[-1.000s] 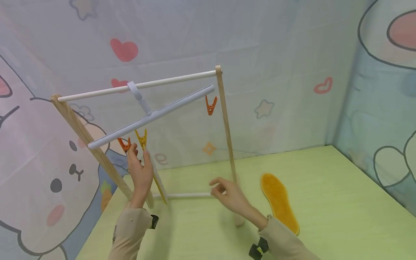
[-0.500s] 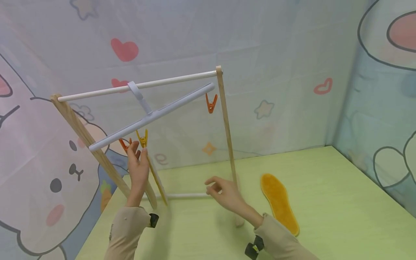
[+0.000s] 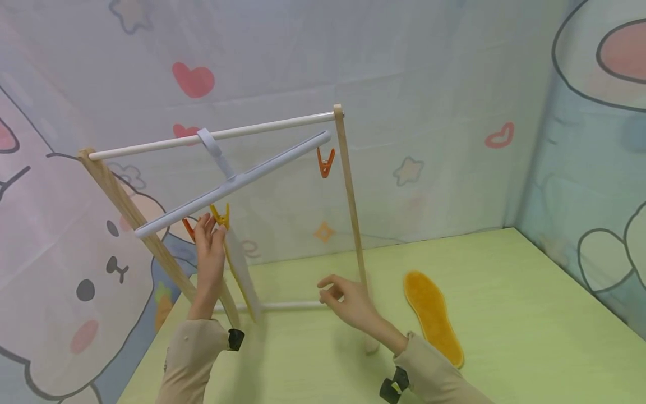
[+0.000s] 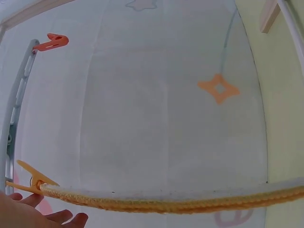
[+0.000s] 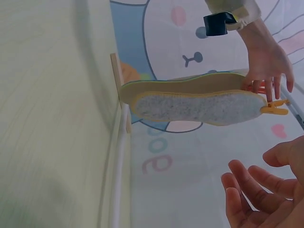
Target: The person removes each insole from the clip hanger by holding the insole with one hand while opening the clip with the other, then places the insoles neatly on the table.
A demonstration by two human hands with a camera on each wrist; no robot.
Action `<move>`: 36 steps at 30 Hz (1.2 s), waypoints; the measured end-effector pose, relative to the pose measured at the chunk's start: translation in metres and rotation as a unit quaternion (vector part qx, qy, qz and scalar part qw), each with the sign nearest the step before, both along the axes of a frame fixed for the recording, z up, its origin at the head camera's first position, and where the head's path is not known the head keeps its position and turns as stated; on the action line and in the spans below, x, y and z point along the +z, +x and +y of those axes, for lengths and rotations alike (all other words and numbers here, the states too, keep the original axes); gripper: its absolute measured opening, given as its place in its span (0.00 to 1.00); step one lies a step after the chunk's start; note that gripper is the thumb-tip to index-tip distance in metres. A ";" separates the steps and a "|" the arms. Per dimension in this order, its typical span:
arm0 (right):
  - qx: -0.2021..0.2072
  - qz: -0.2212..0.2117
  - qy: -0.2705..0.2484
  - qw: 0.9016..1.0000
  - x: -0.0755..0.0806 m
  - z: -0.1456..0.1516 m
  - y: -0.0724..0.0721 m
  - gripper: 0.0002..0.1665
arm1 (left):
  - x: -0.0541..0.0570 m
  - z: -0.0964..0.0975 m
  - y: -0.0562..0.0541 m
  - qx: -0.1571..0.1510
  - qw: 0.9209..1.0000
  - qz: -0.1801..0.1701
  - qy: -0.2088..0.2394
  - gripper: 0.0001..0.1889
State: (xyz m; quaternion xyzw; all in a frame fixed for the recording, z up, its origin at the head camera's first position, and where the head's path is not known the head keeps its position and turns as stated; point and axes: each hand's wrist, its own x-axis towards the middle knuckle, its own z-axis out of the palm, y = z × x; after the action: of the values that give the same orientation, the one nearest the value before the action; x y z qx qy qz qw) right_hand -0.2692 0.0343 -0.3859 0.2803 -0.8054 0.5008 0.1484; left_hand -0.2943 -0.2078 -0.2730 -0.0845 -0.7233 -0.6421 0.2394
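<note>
A lavender hanger hangs tilted from the rack's top rod, with clips along it. Below its lower half, my left hand reaches up with extended fingers between an orange clip and a yellow clip, fingertips right at the yellow one. From the yellow clip hangs a fleece insole, grey backing and yellow edge, upright. Behind it in the right wrist view hangs a tan insole, its top partly covered by my left hand. My right hand, fingers loosely bent and empty, hovers near the rack's right leg.
Another orange clip hangs at the hanger's right end. The wooden rack stands on the pale green table, with a white lower rod near the tabletop. An orange fleece insole lies on the table at right.
My left hand has shifted slightly left and up beside the yellow clip. The hanging fleece insole has turned, showing more of its pale face. My right hand has drifted a little left.
</note>
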 end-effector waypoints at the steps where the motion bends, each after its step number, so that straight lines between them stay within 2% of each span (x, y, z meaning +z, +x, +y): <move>1: 0.001 -0.001 -0.002 1.000 0.000 0.000 0.000 0.08 | 0.001 0.000 0.000 -0.003 1.000 -0.003 0.002 0.27; 11: -0.004 -0.005 0.007 1.000 0.000 -0.002 -0.002 0.08 | 0.003 -0.002 0.002 -0.015 1.000 -0.018 0.010 0.27; 22: -0.002 -0.010 0.006 1.000 -0.001 -0.006 -0.002 0.09 | 0.005 -0.002 0.007 -0.015 0.999 -0.036 0.011 0.27; 30: -0.001 -0.011 0.005 1.000 -0.004 -0.007 -0.004 0.09 | 0.005 -0.002 0.009 -0.024 0.998 -0.056 0.002 0.27; 36: 0.000 -0.021 0.002 1.000 -0.005 -0.008 -0.004 0.09 | 0.008 -0.001 0.009 -0.039 0.996 -0.078 0.015 0.27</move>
State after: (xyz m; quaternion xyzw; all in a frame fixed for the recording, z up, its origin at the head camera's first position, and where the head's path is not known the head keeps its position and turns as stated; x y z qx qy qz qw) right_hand -0.2732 0.0258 -0.3906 0.2700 -0.8095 0.5048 0.1303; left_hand -0.2850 -0.2093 -0.2648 -0.0592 -0.7261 -0.6665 0.1583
